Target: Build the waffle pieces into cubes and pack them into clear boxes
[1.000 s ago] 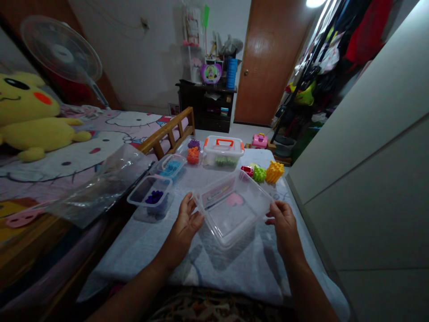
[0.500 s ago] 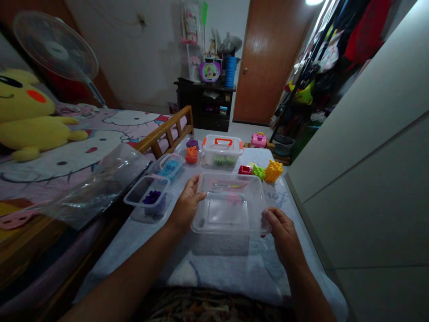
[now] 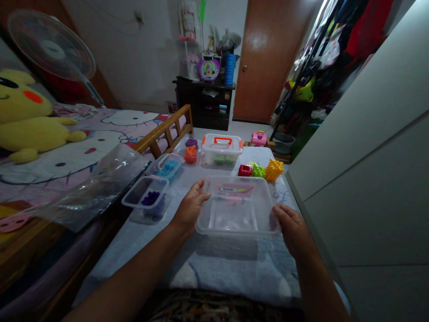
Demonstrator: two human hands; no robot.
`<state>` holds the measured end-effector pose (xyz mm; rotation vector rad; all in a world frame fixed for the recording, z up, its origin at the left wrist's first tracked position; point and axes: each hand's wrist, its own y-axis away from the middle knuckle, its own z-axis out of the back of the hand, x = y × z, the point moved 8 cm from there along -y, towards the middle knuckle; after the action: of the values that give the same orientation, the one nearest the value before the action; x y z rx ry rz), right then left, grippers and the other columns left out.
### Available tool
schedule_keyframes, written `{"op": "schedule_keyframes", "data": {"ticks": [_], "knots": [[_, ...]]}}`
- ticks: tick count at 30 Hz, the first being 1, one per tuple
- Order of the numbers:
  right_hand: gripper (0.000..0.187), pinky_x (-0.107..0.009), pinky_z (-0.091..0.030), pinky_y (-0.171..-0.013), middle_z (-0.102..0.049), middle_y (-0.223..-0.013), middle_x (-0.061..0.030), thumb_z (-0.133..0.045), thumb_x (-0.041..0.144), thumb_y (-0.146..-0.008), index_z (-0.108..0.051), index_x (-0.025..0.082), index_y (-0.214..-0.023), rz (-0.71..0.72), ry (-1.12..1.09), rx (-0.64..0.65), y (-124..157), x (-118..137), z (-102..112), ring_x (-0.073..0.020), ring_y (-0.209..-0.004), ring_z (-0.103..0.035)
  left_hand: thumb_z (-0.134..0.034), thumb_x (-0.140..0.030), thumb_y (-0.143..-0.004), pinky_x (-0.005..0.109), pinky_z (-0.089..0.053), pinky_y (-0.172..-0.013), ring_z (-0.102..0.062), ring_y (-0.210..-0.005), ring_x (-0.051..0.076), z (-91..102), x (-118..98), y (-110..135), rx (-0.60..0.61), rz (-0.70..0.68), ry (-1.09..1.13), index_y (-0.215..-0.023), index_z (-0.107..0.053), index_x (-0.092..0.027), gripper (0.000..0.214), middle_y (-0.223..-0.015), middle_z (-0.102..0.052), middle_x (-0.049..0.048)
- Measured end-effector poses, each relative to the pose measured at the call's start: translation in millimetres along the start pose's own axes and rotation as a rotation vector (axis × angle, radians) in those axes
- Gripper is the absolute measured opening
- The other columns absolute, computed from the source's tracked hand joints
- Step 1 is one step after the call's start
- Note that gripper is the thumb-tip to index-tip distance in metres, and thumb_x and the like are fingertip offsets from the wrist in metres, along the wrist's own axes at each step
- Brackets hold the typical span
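Between my two hands is a clear plastic box (image 3: 233,217), raised over the cloth-covered table, with a label strip near its far side. My left hand (image 3: 191,206) grips its left edge, thumb over the rim. At the right edge, the fingers of my right hand (image 3: 292,224) pinch the rim. Beyond the box stand a dark red block (image 3: 245,170), a green block (image 3: 258,171) and a yellow block (image 3: 274,170). To the left, an open clear tub (image 3: 134,203) holds purple pieces (image 3: 150,198).
A clear tub of blue pieces (image 3: 168,168) and a tray with orange blocks (image 3: 191,154) and purple blocks (image 3: 191,142) stand farther back. Next to them is a lidded box with an orange handle (image 3: 222,150). A wooden bed rail (image 3: 167,129) borders the left; a white cabinet (image 3: 368,170) the right.
Both hands have moved the clear plastic box a little to the right. The view has shifted slightly; the blocks and tubs stay in place.
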<state>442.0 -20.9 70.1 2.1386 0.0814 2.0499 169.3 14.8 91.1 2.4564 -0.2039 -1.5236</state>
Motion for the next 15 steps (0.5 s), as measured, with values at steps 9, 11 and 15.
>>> {"op": "schedule_keyframes", "data": {"ticks": [9, 11, 15], "knots": [[0.037, -0.025, -0.036, -0.053, -0.057, -0.061, 0.0012, -0.071, 0.055, -0.074, -0.063, 0.019, -0.066, -0.007, 0.094, 0.057, -14.2, 2.9, 5.1, -0.0129, -0.056, -0.046, -0.061, -0.015, -0.075, 0.044, -0.053, -0.100, -0.064, -0.117, 0.028, -10.2, 4.3, 5.9, -0.023, -0.005, 0.012, -0.126, -0.053, -0.020, 0.051, -0.124, -0.067, 0.0080], [0.038, -0.025, -0.038, -0.053, -0.058, -0.062, 0.0006, -0.072, 0.055, -0.073, -0.063, 0.019, -0.065, -0.025, 0.071, 0.078, -16.4, 1.0, 4.1, -0.0133, -0.056, -0.048, -0.061, -0.018, -0.077, 0.043, -0.053, -0.100, -0.063, -0.118, 0.027, -10.0, 5.1, 6.4, -0.020, -0.015, 0.003, -0.126, -0.052, -0.020, 0.050, -0.126, -0.066, 0.0079], [0.043, -0.026, -0.038, -0.051, -0.057, -0.059, -0.0001, -0.067, 0.059, -0.075, -0.061, 0.018, -0.064, -0.053, 0.040, 0.084, -27.8, -3.9, 6.7, -0.0130, -0.053, -0.048, -0.061, -0.023, -0.080, 0.043, -0.045, -0.108, -0.055, -0.128, 0.027, -2.1, 7.7, 2.2, -0.036, -0.058, -0.056, -0.125, -0.052, -0.022, 0.047, -0.135, -0.059, 0.0086]]}}
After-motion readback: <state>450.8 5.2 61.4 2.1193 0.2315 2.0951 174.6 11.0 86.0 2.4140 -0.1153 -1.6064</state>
